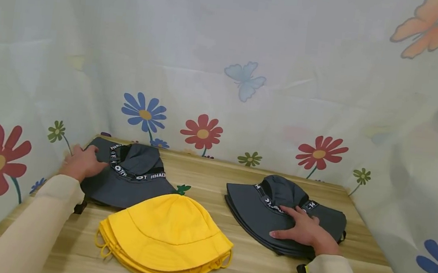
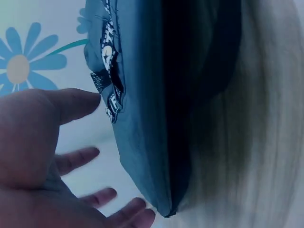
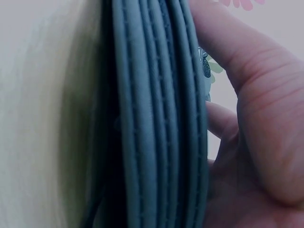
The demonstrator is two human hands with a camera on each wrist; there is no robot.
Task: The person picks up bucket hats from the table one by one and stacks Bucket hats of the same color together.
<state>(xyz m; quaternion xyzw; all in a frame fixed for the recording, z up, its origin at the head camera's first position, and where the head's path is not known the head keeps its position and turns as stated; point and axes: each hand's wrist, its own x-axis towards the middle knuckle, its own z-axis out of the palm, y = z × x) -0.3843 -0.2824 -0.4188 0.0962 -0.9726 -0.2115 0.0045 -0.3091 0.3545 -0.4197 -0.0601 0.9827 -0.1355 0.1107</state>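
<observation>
At the back left lies a dark grey bucket hat (image 1: 129, 191) with a black-and-white lettered band. My left hand (image 1: 85, 162) is at its left brim, fingers loosely spread; in the left wrist view the thumb comes close to the band. On the right is a stack of dark grey bucket hats (image 1: 253, 211), whose layered brims (image 3: 156, 114) show edge-on in the right wrist view. My right hand (image 1: 303, 227) rests on the top hat with its fingers spread. A stack of yellow bucket hats (image 1: 168, 233) lies between the two, at the front.
All the hats lie on a wood-grain table (image 1: 202, 179). A pale curtain (image 1: 198, 32) printed with flowers and butterflies stands behind the table and along both sides. A green leaf ornament (image 1: 183, 189) sticks up from the top yellow hat.
</observation>
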